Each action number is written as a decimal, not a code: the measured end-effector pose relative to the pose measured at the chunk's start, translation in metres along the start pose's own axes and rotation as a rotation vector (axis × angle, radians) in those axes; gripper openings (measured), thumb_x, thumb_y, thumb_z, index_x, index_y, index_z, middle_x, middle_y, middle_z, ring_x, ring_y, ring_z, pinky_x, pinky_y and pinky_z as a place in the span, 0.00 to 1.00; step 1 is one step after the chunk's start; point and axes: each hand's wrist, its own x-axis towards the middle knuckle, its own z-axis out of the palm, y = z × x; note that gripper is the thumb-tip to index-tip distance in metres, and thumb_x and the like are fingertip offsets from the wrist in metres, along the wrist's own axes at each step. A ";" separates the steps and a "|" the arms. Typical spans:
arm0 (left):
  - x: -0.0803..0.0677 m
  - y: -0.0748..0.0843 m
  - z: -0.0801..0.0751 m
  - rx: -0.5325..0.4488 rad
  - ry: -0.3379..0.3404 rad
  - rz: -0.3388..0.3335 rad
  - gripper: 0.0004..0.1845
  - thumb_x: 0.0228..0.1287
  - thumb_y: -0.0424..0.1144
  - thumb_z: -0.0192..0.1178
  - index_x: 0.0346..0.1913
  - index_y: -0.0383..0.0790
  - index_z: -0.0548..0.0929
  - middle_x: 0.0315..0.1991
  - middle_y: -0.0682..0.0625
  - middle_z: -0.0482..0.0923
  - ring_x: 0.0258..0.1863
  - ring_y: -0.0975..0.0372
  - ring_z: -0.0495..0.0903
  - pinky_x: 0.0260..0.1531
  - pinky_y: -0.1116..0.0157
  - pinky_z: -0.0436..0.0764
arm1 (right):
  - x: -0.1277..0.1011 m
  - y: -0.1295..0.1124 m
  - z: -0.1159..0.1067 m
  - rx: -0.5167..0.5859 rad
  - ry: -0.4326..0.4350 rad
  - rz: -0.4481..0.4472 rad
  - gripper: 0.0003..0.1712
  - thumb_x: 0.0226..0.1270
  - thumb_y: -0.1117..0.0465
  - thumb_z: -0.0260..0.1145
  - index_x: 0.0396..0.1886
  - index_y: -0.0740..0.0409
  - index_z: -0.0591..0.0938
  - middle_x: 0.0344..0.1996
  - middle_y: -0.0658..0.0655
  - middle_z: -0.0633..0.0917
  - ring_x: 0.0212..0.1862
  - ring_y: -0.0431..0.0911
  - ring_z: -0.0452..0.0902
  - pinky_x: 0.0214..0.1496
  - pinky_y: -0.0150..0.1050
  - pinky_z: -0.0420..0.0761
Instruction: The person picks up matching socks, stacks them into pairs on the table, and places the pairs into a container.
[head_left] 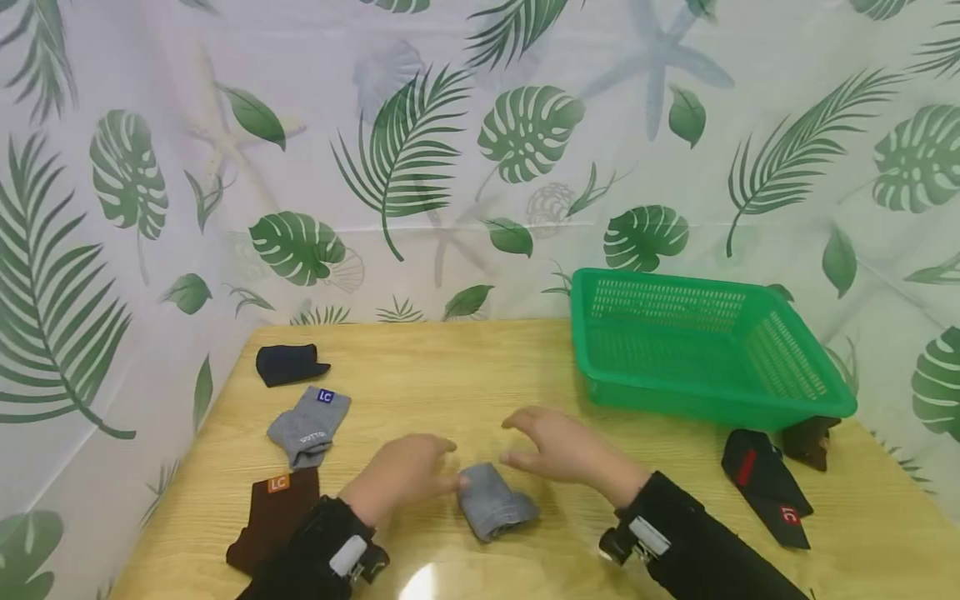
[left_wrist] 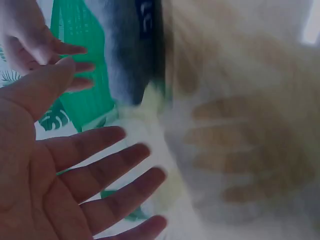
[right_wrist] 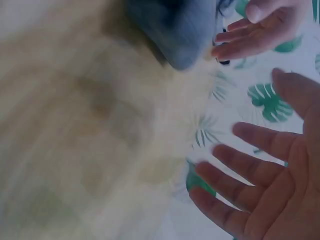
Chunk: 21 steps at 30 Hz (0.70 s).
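Observation:
A folded grey-blue sock lies on the table between the two hands. Its dark label with letters shows in the left wrist view, where the sock is blurred. My left hand is at the sock's left, fingers spread and palm visible in its wrist view; in the head view the thumb tip overlaps the sock's edge, and I cannot tell if it touches. To the upper right of the sock, my right hand hovers apart from it with straight, spread fingers. Neither hand holds anything.
At left lie a navy sock, a grey sock with a blue label, and a brown sock partly behind the left sleeve. A green basket stands at back right. Black socks and a brown sock lie before it.

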 end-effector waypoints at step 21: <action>0.013 0.030 0.030 -0.164 -0.008 0.102 0.17 0.46 0.40 0.76 0.37 0.44 0.80 0.36 0.56 0.77 0.33 0.68 0.75 0.35 0.70 0.77 | -0.023 0.002 0.026 0.082 -0.162 -0.053 0.23 0.56 0.53 0.75 0.46 0.63 0.83 0.50 0.60 0.83 0.53 0.55 0.78 0.54 0.47 0.78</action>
